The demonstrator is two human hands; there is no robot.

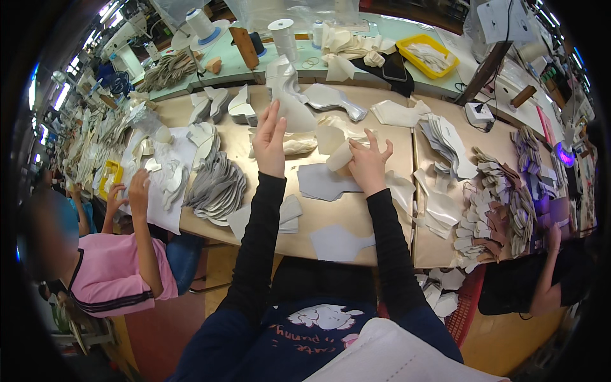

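Observation:
My left hand [270,146] is raised over the table with its fingers stretched upward, apparently holding nothing. Just behind its fingertips is a pale, curved cut piece [286,95]; whether they touch I cannot tell. My right hand [369,164] pinches a curled cream sheet piece [341,156], its other fingers spread. Below that hand lies a small stack of flat grey pieces [326,183]. A single pale grey piece [337,243] rests nearer the front edge. Between my hands and beyond them are crumpled cream pieces [299,144].
Grey pieces are fanned in a pile [217,188] at left; white stacks [449,143] lie right. Behind stand thread spools [283,38] and a yellow tray [428,56]. A person in pink [121,274] works at left, another person's arm [548,280] shows at right.

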